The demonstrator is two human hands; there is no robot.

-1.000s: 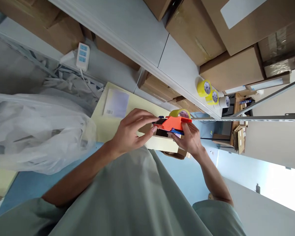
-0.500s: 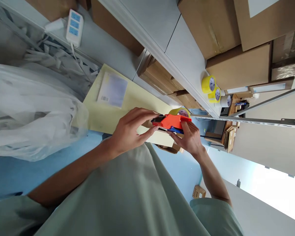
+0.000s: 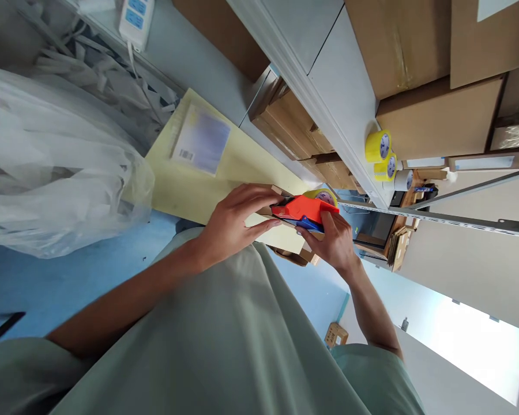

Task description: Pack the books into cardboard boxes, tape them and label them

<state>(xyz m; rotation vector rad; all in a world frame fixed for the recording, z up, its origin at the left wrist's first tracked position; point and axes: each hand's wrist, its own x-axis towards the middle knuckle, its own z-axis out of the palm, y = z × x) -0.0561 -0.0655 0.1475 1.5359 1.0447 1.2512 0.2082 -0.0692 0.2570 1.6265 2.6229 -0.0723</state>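
My right hand (image 3: 332, 241) grips an orange and blue tape dispenser (image 3: 303, 211) that carries a yellow roll of tape (image 3: 325, 197). My left hand (image 3: 233, 223) has its fingers curled at the dispenser's front end, thumb below and fingers above, pinching there over a small cardboard box (image 3: 292, 251). What the left fingers hold is too small to make out. The box sits on a pale yellow sheet (image 3: 199, 190) that lies under both hands.
A large clear plastic bag (image 3: 47, 161) lies at the left on the blue floor (image 3: 90, 271). A white power strip (image 3: 135, 18) is at the top left. Grey shelves hold brown cartons (image 3: 432, 115) and yellow tape rolls (image 3: 378, 147). A labelled packet (image 3: 201, 141) rests on the sheet.
The view has swung, so shelves and bag shifted in frame. Both hands stay on the dispenser, which has tilted and dropped slightly toward the box.
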